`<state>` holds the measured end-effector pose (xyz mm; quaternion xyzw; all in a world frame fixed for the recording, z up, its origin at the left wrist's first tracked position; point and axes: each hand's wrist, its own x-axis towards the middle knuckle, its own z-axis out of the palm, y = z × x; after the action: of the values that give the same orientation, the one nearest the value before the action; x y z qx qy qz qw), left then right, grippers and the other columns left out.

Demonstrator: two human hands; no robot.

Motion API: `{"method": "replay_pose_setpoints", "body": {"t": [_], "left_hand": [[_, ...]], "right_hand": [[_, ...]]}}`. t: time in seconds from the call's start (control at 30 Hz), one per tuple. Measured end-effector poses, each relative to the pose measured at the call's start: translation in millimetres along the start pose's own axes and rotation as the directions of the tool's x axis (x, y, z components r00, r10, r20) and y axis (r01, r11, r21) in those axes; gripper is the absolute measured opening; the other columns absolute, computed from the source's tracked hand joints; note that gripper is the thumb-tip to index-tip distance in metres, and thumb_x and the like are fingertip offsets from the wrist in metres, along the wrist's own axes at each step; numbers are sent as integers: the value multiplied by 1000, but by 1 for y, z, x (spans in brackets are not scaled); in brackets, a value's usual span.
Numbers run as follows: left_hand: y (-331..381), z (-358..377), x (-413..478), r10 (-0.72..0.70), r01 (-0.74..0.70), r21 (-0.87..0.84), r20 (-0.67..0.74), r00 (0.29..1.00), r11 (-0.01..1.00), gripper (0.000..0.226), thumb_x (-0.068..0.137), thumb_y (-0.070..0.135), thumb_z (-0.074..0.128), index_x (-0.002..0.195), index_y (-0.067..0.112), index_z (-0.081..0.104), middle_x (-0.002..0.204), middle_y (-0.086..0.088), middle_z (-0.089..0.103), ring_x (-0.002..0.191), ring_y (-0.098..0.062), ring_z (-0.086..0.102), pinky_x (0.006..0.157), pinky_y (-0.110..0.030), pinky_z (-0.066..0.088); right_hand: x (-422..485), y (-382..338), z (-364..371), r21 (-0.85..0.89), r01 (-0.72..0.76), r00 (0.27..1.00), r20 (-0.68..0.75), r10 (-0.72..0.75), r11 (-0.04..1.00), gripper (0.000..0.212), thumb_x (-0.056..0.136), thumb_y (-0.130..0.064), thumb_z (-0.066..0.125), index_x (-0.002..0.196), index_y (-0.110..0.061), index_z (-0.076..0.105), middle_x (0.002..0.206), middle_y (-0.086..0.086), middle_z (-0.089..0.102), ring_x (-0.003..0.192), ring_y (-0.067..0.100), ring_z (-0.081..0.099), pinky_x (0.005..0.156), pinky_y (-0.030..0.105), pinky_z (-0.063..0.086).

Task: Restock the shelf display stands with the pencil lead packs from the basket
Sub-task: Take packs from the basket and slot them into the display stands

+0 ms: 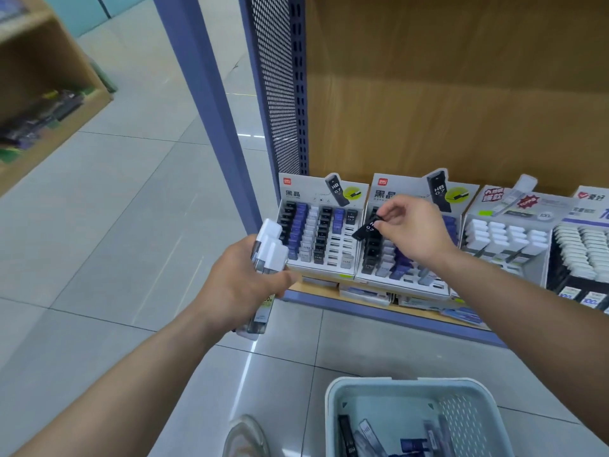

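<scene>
My right hand [413, 230] pinches a black HB 0.7 lead pack [366, 227] over the left columns of the second display stand [400, 282]. My left hand [242, 285] grips a bundle of several clear lead packs with white caps [269, 249], held in front of the first display stand [324, 267]. Both stands hold rows of black, blue and grey packs, with some empty slots. The pale blue basket [339, 410] sits on the floor at the bottom, with several lead packs [389, 438] lying in it.
Two more stands with white-capped packs [507, 237] [583, 249] fill the shelf to the right. Flat boxes lie under the stands at the shelf's blue front edge [362, 310]. A blue upright post [211, 103] and perforated side panel stand left. Another wooden shelf [43, 103] is far left.
</scene>
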<state>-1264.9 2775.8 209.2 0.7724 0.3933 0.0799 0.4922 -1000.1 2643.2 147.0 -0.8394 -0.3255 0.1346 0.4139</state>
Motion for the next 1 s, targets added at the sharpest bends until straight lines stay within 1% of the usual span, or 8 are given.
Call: {"method": "replay_pose_setpoints", "body": {"t": [0.07,0.1,0.2,0.37,0.5,0.8,0.9,1.0], "left_hand": [[1,0,1,3,-3,-13,-8,1000,1000,23,83,24,82,93,26,62,67,10,72,54,2,62,45,-7,40],[1,0,2,5,-5,-16,-9,1000,1000,23,83,24,82,93,27,62,67,11,71,55,3,62,45,-7,40],[3,0,4,1,-1,-39,0,1000,999,25,83,24,83,94,28,61,67,13,70,55,3,62,46,-7,40],[6,3,7,9,-8,-62,19,1000,998,24,84,20,82,92,28,61,63,16,68,52,3,60,47,-6,40],[8,4,9,21,-19,-82,26,999,996,24,84,16,81,91,29,61,61,17,67,51,3,59,48,-6,41],[9,4,11,6,-2,-136,29,1000,991,21,84,21,80,97,25,63,67,4,72,53,-2,59,47,-14,44],[8,4,10,14,-9,-154,36,999,988,19,84,20,79,94,20,63,70,4,73,57,-1,62,52,-12,46],[7,3,10,31,-24,-146,50,998,989,18,84,22,78,95,21,63,71,3,74,62,-3,63,54,-14,48]], "right_hand": [[14,1,9,-50,15,1000,-5,-15,999,14,86,-7,75,83,-18,66,75,-9,64,63,1,58,60,3,43],[20,3,14,-73,15,1000,-7,-16,997,15,86,-7,75,83,-19,66,75,-9,64,65,2,58,63,6,46],[36,9,26,-141,10,1000,-9,-11,990,19,85,-10,76,80,-25,65,76,-11,65,73,11,64,78,30,57],[46,21,43,-266,16,1000,17,-12,964,18,86,-20,76,83,-33,64,84,-13,68,83,16,66,79,40,58],[48,27,53,-382,37,999,-22,-49,923,12,87,-25,75,89,-34,67,91,-10,71,90,18,66,72,37,58],[51,27,60,-594,155,983,10,-185,789,16,95,-26,65,107,-31,74,101,-3,75,106,25,56,63,29,38],[55,26,62,-637,167,984,56,-170,753,23,99,-24,57,111,-32,75,111,-4,73,111,25,53,65,31,43],[57,23,58,-648,194,981,137,-138,736,27,100,-29,53,119,-33,72,123,-3,69,117,28,52,78,36,53]]}}
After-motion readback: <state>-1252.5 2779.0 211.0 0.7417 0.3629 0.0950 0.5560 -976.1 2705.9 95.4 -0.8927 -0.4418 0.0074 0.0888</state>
